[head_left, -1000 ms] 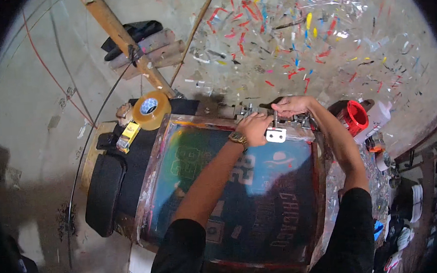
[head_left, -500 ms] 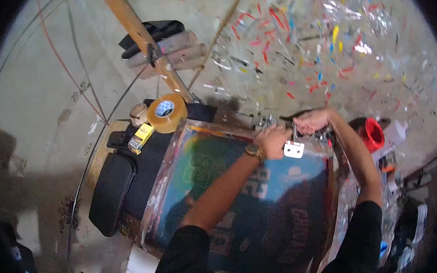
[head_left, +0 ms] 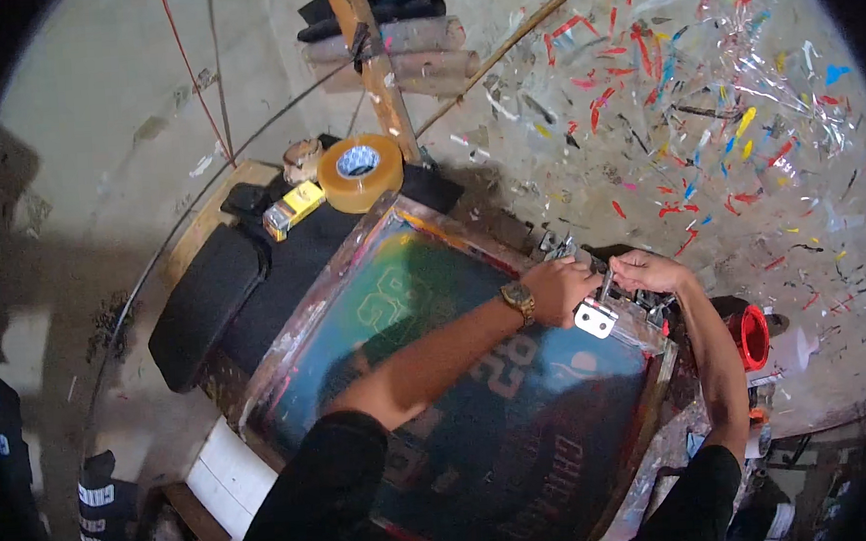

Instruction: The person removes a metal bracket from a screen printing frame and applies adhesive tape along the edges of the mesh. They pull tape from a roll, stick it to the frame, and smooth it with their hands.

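Observation:
A screen printing frame [head_left: 398, 302] with a stained wooden rim and a blue-green mesh lies below me. At its back right sits a metal clamp with a white hinge plate [head_left: 593, 319]. My left hand [head_left: 561, 287] is curled over the clamp just left of this plate, fingertips partly hidden. A watch is on that wrist. My right hand [head_left: 646, 272] pinches an upright metal rod [head_left: 606, 285] just above the plate, its fingers closed.
A roll of brown tape [head_left: 378, 189], a yellow box [head_left: 300, 204] and black pads [head_left: 197, 305] are at the left. A red tub [head_left: 753, 340] and white bottle [head_left: 790, 356] stand at the right. A wooden post [head_left: 378, 90] rises behind; the wall [head_left: 691, 106] is paint-smeared.
My view has turned, so the frame looks more tilted and the clamp and both hands appear lower and further right. My hands stay at the clamp.

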Available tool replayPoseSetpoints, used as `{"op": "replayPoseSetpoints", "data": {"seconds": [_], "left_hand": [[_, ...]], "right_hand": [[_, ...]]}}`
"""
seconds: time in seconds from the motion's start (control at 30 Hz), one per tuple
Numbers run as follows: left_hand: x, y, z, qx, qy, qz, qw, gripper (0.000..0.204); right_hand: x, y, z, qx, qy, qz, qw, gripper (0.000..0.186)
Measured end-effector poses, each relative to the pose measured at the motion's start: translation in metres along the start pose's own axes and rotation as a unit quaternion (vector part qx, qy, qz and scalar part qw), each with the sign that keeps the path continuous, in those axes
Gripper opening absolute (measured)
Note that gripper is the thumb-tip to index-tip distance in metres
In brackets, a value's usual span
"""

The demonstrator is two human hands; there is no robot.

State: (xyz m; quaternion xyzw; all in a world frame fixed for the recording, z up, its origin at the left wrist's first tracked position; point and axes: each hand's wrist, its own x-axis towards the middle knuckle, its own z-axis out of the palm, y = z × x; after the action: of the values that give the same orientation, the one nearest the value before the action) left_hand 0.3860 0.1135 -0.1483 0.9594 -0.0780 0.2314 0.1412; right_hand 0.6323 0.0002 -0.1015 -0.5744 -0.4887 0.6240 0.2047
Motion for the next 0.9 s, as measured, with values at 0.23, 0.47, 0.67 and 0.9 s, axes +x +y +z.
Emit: {"op": "replayPoseSetpoints", "data": {"seconds": [0.23, 0.47, 0.67, 0.9], "left_hand": [[-0.002, 0.005, 0.0, -0.012, -0.001, -0.021, 1.0, 0.049], [0.001, 0.004, -0.005, -0.031, -0.007, -0.006, 0.999, 0.055], [0.002, -0.001, -0.005, -0.042, 0.017, 0.021, 0.999, 0.054], [-0.033, 0.018, -0.058, -0.033, 0.023, 0.032, 0.999, 0.067]], "right_hand": [[-0.006, -0.022, 0.015, -0.121, 0.092, 0.034, 0.988, 0.06], [0.004, -0.025, 0.016, -0.217, 0.154, 0.096, 0.959, 0.069], [0.001, -0.038, 0.026, -0.31, 0.198, 0.123, 0.922, 0.069], [-0.167, -0.08, 0.239, -0.484, 0.538, 0.002, 0.69, 0.052]]}}
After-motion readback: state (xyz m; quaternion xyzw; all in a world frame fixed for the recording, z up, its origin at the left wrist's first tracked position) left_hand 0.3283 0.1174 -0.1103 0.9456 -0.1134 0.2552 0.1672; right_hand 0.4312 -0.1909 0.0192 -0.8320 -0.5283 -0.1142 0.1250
